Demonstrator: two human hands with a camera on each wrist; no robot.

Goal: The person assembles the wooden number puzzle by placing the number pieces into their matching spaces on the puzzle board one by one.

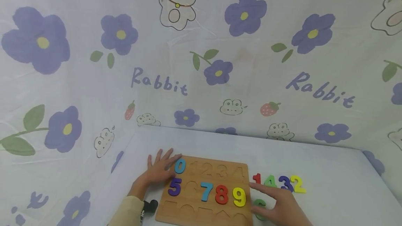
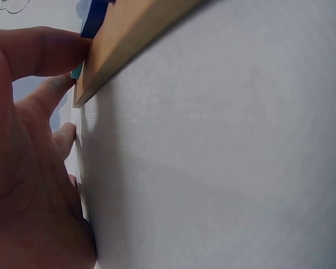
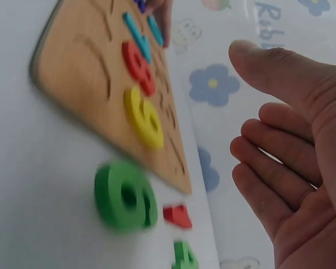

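Observation:
A wooden number board lies on the white table. Set on it are a light blue 0, purple 5, light blue 7, red 8 and yellow 9. My left hand touches the board's left edge, thumb near the 5 and fingers spread by the 0. Beside the right edge is my right hand, thumb and fingers apart, nothing between them. A green 6 lies next to the board, partly covered by that hand in the head view.
Right of the board lie a red 1, green 4, dark blue 3 and yellow 2, partly behind the right hand. Recesses for numbers and shapes show in the board. A patterned curtain hangs behind the table.

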